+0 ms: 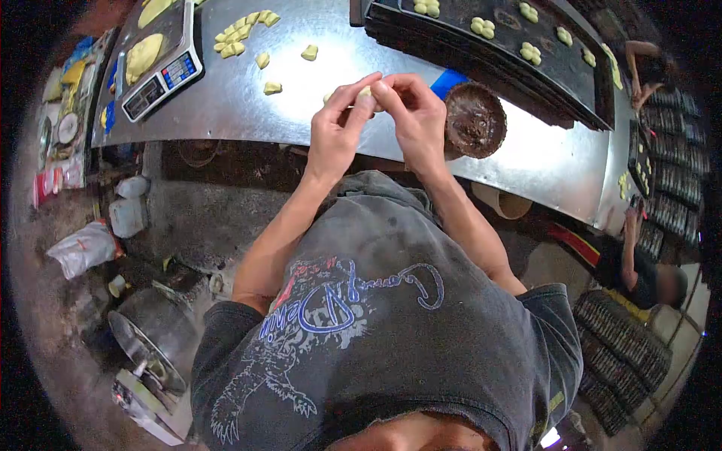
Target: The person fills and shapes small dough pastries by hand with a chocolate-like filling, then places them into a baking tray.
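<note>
Over the metal table's near side, my left hand [340,124] and my right hand [415,116] meet at the fingertips. Both pinch one small piece of pale yellow dough [366,92], mostly covered by the fingers. Part of another dough piece [328,98] shows beside my left hand's fingers. Just right of my right hand is a round bowl [492,139] coated with a dark brown, sticky-looking paste. Farther back on the left lie several cut dough pieces [239,34], with a few single ones [309,52] nearer my hands.
A digital scale [162,84] carries a slab of dough [144,58] at the left. Stacked dark trays [556,56] stand at the back right, with clustered dough balls [530,52] on top. Two other people [650,282] are at the far right. Below left sits a large metal mixing bowl [143,338].
</note>
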The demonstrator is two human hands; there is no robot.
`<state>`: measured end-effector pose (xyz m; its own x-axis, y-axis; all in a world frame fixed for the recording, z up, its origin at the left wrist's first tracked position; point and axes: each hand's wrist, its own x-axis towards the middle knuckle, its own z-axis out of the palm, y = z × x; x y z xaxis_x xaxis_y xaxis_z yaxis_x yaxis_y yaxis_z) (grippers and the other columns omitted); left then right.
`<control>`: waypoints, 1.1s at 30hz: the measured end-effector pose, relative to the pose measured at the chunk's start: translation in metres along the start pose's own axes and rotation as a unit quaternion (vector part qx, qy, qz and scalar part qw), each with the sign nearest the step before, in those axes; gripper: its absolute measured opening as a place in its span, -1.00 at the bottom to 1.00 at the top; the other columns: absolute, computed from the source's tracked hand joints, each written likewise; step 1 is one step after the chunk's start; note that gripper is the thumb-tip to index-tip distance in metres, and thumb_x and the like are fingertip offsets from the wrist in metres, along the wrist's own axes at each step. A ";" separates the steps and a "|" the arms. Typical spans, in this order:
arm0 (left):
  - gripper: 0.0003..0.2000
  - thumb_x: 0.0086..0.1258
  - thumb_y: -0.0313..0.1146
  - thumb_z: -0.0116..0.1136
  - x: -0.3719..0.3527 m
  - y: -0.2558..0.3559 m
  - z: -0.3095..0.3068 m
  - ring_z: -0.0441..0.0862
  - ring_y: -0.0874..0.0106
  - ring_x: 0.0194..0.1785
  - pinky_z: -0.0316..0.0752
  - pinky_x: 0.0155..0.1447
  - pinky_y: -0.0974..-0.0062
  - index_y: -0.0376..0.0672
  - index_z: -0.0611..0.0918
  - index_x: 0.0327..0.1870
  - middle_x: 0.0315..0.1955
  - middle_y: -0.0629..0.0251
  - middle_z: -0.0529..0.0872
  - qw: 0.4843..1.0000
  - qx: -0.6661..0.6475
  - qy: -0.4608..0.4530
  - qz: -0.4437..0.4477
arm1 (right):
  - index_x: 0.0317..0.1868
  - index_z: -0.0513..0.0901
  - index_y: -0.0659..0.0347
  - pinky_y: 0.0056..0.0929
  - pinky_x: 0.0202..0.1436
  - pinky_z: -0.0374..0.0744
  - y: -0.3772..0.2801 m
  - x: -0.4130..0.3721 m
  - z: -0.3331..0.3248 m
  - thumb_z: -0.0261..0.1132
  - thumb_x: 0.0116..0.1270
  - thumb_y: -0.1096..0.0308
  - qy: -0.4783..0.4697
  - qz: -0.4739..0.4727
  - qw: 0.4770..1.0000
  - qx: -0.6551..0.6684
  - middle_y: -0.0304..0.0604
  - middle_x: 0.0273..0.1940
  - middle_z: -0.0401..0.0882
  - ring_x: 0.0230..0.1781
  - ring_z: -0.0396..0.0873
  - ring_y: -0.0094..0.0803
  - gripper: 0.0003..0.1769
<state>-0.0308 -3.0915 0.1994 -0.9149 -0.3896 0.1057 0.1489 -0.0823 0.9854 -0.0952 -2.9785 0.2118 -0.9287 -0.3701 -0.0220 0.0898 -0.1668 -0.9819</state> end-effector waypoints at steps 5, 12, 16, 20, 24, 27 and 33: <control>-0.60 0.70 -0.10 -0.12 -0.003 0.002 -0.011 0.50 0.66 -0.39 0.41 -0.28 0.64 -0.26 0.66 -0.09 -0.47 0.40 0.62 0.998 -0.030 0.038 -0.027 | -0.09 0.79 0.11 -0.40 -0.12 0.47 -0.015 -0.012 0.011 0.51 0.21 0.33 -0.057 -0.232 0.931 -0.276 -0.22 -0.28 0.50 -0.21 0.42 -0.36 -0.75; -0.16 0.64 0.26 -0.63 0.002 0.006 -0.011 0.66 0.46 -0.28 0.53 -0.15 0.50 -0.29 0.71 -0.04 -0.27 0.24 0.76 0.998 -0.036 0.016 -0.057 | -0.13 0.65 0.18 -0.48 -0.13 0.51 0.005 0.023 0.007 0.50 0.30 0.25 -0.094 0.003 0.989 -0.114 -0.25 -0.19 0.50 -0.15 0.45 -0.48 -0.73; -0.09 0.58 0.37 -0.62 0.014 -0.020 -0.025 0.74 0.43 -0.18 0.63 -0.05 0.48 -0.35 0.67 0.06 -0.20 0.18 0.78 0.982 -0.105 0.004 -0.159 | -0.08 0.66 0.25 -0.52 -0.29 0.58 0.024 0.041 0.010 0.40 0.43 0.28 -0.103 0.108 0.988 -0.046 -0.27 -0.26 0.67 -0.29 0.62 -0.53 -0.78; -0.06 0.55 0.41 -0.59 0.025 -0.037 -0.042 0.77 0.40 -0.15 0.68 -0.07 0.48 -0.39 0.64 0.10 -0.19 0.12 0.78 0.957 -0.158 0.005 -0.242 | 0.06 0.69 0.28 -0.51 -0.16 0.62 0.045 0.043 0.015 0.38 0.37 0.39 -0.081 -0.183 0.938 -0.285 -0.11 -0.17 0.70 -0.18 0.66 -0.36 -0.72; -0.07 0.49 0.47 -0.51 0.024 -0.024 -0.070 0.78 0.29 -0.12 0.70 -0.13 0.45 -0.28 0.24 0.49 0.00 0.01 0.73 0.945 -0.137 -0.068 -0.289 | 0.10 0.68 0.23 -0.41 -0.03 0.64 0.030 0.034 0.018 0.38 0.35 0.43 -0.201 -0.139 0.931 -0.273 -0.08 0.01 0.62 -0.09 0.65 -0.33 -0.69; -0.09 0.55 0.37 -0.30 0.024 -0.014 -0.091 0.78 0.28 -0.13 0.69 -0.17 0.46 -0.17 -0.18 0.62 0.12 -0.05 0.67 0.949 -0.089 -0.063 -0.296 | 0.09 0.68 0.24 -0.41 -0.01 0.64 0.058 0.058 0.019 0.37 0.36 0.43 -0.180 -0.121 0.940 -0.264 -0.06 0.02 0.60 -0.09 0.65 -0.32 -0.71; -0.37 0.64 0.08 -0.11 0.020 -0.041 -0.166 0.72 0.38 -0.04 0.59 -0.03 0.51 -0.14 0.20 0.54 0.11 0.05 0.69 0.965 -0.043 0.050 -0.252 | 0.11 0.63 0.28 -0.33 0.04 0.63 0.138 0.123 0.039 0.34 0.40 0.35 -0.082 -0.059 0.931 -0.350 0.05 0.02 0.52 -0.03 0.64 -0.20 -0.68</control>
<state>0.0068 -3.2482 0.1392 -0.8389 -0.3669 -0.4021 -0.2710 -0.3592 0.8930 -0.1830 -3.0824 0.0808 -0.8450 -0.5306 0.0665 -0.3192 0.4008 -0.8588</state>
